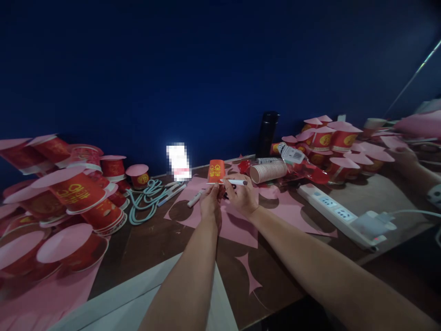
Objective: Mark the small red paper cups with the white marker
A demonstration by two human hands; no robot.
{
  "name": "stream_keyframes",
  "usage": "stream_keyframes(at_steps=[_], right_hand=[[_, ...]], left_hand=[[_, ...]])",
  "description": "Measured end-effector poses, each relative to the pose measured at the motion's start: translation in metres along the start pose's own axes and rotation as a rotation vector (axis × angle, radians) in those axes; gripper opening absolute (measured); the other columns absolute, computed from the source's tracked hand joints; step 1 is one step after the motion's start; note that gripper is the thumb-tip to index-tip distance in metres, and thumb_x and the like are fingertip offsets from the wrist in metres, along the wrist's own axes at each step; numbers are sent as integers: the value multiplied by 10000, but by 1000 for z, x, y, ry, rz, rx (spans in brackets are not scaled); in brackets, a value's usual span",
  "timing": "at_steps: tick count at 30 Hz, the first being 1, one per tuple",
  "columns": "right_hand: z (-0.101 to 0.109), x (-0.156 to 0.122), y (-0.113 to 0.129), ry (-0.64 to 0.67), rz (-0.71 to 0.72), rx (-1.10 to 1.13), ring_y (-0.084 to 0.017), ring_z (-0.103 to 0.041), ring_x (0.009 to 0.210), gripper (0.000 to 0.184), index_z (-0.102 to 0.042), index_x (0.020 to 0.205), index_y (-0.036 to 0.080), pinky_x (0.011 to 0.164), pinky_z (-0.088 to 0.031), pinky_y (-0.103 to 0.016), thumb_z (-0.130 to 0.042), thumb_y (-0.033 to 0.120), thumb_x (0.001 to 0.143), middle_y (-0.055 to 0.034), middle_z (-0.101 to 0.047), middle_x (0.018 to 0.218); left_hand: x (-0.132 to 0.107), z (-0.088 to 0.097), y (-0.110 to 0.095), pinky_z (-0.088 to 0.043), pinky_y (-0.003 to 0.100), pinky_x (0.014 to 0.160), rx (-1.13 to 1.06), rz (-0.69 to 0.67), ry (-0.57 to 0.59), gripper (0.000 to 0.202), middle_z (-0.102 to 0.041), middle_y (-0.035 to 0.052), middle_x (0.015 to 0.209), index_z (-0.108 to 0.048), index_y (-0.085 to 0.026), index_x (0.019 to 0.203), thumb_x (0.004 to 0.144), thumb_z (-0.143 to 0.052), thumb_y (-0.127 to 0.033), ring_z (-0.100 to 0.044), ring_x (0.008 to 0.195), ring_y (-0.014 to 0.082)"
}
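Dark blue wall [213,82] backs the brown table [138,250]. Left hand [211,202] grips the red cup [216,171] over cut pink paper [237,230], wide end nearer the wearer; right hand [243,200] pinches the white marker [237,182] beside the rim. Apparent step: marking the cup; tip contact cannot be confirmed. Next move calls for a steady cup and light marker pressure.

I can see both arms bare, stretched forward until the hands come close together. The left arm [192,272] runs fairly straight ahead; the right arm [310,253] slants in from the person's right. The left hand [210,202] is closed, fingers gathered at the front. The right hand [245,198] curls in a pinch, thumb forward; whether they touch, I can't tell.
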State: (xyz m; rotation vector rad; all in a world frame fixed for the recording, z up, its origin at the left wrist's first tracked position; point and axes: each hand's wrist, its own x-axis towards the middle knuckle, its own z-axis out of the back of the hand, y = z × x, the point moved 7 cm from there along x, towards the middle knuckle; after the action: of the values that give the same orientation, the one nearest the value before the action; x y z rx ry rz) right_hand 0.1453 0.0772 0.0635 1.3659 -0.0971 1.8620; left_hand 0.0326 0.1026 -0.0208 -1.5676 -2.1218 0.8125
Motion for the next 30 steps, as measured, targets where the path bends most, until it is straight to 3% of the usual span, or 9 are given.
stream_keyframes(at_steps=[30], right_hand=[[2, 1, 0, -4, -35, 6, -206, -647, 898, 216, -667, 910, 217, 902, -421, -382, -479, 320, 938, -63, -718, 900]], left_hand=[[-1, 1, 0, -508, 206, 698, 10, 26, -37, 98, -670, 4, 689, -667, -135, 722, 680, -752, -159, -641, 632, 82]])
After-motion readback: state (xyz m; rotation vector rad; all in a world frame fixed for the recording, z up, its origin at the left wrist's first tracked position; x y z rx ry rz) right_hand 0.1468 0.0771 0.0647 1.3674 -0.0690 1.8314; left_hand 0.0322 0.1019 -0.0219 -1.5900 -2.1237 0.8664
